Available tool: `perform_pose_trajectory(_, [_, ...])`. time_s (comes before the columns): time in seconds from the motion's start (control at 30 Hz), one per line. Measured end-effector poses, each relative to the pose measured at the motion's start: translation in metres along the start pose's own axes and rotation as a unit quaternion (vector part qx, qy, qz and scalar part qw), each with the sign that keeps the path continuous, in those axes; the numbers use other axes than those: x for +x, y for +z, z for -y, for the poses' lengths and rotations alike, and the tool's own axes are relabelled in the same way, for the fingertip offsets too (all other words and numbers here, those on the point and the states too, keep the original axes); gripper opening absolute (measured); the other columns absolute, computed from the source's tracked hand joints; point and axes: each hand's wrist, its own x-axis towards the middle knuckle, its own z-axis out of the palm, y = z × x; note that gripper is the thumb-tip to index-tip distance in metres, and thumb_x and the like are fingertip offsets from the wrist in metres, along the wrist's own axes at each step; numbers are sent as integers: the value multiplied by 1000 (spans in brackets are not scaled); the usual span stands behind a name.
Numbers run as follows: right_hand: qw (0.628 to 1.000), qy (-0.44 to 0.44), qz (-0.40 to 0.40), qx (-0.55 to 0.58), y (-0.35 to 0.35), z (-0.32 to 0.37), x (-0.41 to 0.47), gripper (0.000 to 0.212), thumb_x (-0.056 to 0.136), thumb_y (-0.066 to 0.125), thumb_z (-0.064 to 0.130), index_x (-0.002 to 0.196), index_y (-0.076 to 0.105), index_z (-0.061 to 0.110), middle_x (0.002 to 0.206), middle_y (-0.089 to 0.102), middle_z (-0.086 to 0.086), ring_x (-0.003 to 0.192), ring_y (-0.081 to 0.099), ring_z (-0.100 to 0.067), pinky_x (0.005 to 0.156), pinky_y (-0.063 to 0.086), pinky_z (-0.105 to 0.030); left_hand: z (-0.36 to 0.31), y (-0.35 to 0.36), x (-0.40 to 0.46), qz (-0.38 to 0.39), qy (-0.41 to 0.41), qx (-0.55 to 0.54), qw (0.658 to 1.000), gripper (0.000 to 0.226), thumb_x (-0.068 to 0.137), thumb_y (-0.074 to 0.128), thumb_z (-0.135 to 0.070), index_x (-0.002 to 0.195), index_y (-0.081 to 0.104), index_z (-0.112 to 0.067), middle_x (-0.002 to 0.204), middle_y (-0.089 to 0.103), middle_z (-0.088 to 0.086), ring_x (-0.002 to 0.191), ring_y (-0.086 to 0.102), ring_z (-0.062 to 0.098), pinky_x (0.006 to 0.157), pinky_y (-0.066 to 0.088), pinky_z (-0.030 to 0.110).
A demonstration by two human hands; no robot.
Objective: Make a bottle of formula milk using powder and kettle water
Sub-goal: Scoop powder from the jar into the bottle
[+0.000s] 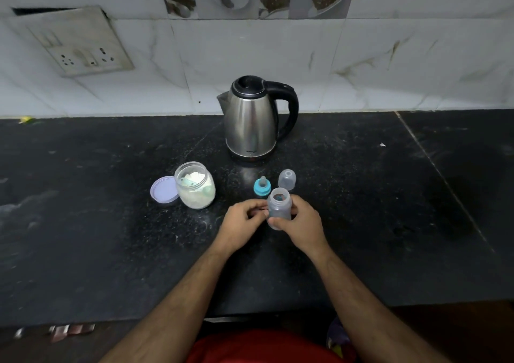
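Holding the small see-through grey plastic baby bottle (279,204) upright with both hands, top off, mouth open. My right hand (301,223) is wrapped around its side with the thumb across the front, and my left hand (241,223) has its fingers curled in against the bottle's left side, though I can't really tell how firm that grip is. Just behind it sit the blue screw ring with its soft clear teat (262,187) and the frosted dome-shaped plastic cap (287,179), close together. Off to the left is the round clear jar of pale powder (195,186) with a scoop poking out, and its flat lilac lid (164,190) is touching it on the left. Further back stands the shiny brushed-steel kettle with a black lid and handle (254,118), lid down. All of it's on a black speckled stone counter (83,223), a bit dusty. White marble-look tiles (389,56) run behind, with a grubby 2-socket switch plate (80,45).
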Motion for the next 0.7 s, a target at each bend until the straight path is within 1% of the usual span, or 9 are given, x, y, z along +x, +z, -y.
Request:
perform_pose_trajectory(0.1, [999,0,43,11,16,10,0,49,66,87,20,110,66,27,106,70,11,98,64,-4,84,50,-23,12,-14,-13,-24,-12,-6,1000,27,91,65,-7,115,73,-18,107,75,-9,100,70,4,93,52,23])
perform_pose_trajectory(0.2, [997,-11,81,7,31,19,2,50,69,85,15,114,66,23,110,69,8,101,63,-7,83,47,-19,21,-28,-22,-37,-32,17,999,29,91,65,-10,117,72,-19,108,75,-10,97,70,4,92,53,26])
perform_pose_trajectory(0.3, [994,-26,103,-4,47,27,5,51,69,84,14,116,65,19,112,69,5,104,64,-10,88,50,-25,30,-44,-28,-51,-48,25,997,30,89,66,-16,118,72,-21,104,76,-10,92,70,5,90,54,30])
perform_pose_trajectory(0.4, [994,-23,108,-13,60,33,7,50,70,84,14,116,65,18,111,69,4,103,64,-12,91,50,-28,35,-55,-30,-53,-59,33,996,30,88,67,-15,117,71,-21,101,77,-8,86,70,3,87,55,31])
perform_pose_trajectory(0.47, [994,-23,104,-23,66,36,10,49,69,84,15,115,65,17,110,69,3,102,64,-13,91,50,-29,37,-60,-29,-54,-65,41,996,31,88,67,-15,118,71,-22,100,77,-9,87,70,3,88,56,33])
perform_pose_trajectory(0.6, [995,-17,98,-34,73,41,12,49,69,84,14,114,65,15,109,70,2,101,65,-14,92,52,-33,40,-67,-26,-49,-76,43,995,35,85,68,-20,120,70,-22,98,77,-8,90,72,6,92,56,40])
perform_pose_trajectory(0.7, [995,-12,89,-41,77,44,12,49,68,84,15,114,65,15,109,70,3,101,65,-14,92,52,-33,38,-70,-25,-44,-80,36,995,35,88,69,-15,122,69,-21,99,77,-8,91,72,5,94,56,40])
